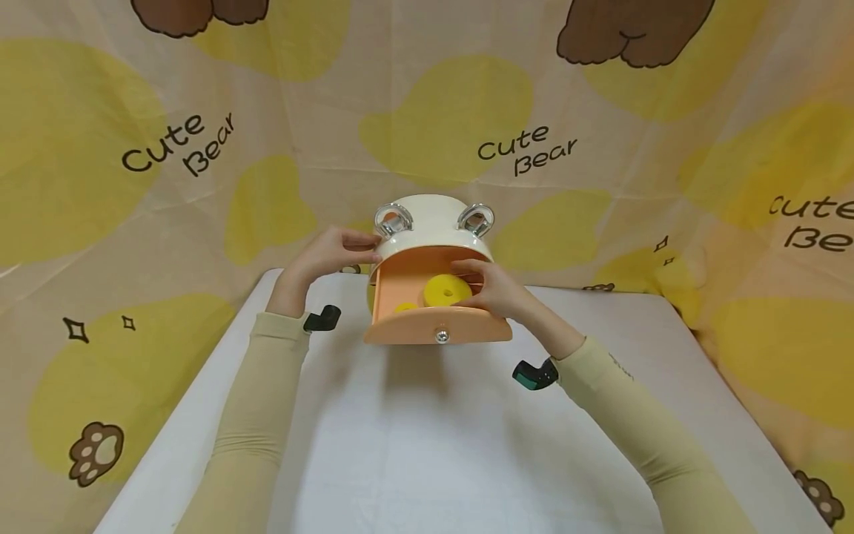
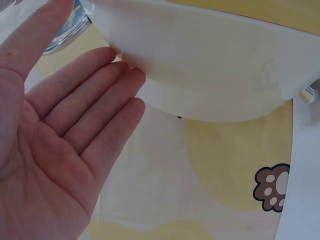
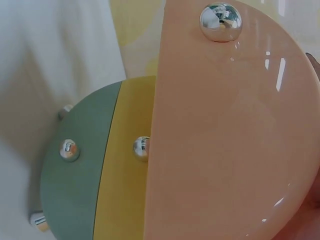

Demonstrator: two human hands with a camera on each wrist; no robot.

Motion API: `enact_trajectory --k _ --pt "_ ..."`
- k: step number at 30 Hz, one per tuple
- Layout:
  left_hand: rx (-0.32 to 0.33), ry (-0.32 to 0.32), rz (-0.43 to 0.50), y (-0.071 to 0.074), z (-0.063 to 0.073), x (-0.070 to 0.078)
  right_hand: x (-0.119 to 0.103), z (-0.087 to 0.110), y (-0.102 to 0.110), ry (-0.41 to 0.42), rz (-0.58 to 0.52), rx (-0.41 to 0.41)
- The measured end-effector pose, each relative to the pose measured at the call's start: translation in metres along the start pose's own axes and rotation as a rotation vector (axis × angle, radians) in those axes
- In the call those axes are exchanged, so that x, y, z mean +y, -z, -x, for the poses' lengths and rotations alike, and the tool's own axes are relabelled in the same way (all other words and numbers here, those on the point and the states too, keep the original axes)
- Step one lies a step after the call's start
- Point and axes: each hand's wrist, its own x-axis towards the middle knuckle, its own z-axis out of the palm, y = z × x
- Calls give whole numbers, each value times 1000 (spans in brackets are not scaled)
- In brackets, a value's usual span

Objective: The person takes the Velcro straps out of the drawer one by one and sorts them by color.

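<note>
A small rounded drawer cabinet [image 1: 427, 211] with a cream shell stands at the back of the table. Its peach top drawer [image 1: 400, 331] is pulled out. Inside lies a thick yellow disc [image 1: 440, 288] with a small hole in its middle, and beside it a smaller yellow piece [image 1: 405, 306] shows only in part. My right hand [image 1: 497, 289] reaches over the drawer's right side and holds the disc's right edge between thumb and fingers. With fairly straight fingers, my left hand [image 2: 75, 130] touches the cabinet's left side, near a silver ring-shaped ear [image 1: 394, 219].
Below the peach drawer, a yellow drawer front [image 3: 125, 175] and a green one [image 3: 75, 185] are closed, each with a silver knob. White cloth covers the table [image 1: 414, 445]. A patterned curtain [image 1: 320, 141] hangs close behind and along both sides.
</note>
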Motion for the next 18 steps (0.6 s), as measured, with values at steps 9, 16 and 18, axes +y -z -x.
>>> enact_trajectory --k 9,16,18 --pt "14 -16 -16 0 -4 -9 -2 -2 1 -28 57 -39" --pt "14 -19 -20 0 -4 -11 -4 -2 1 -42 139 -48" --pt "14 -19 -19 0 -5 -11 -4 -2 1 -39 161 -49"
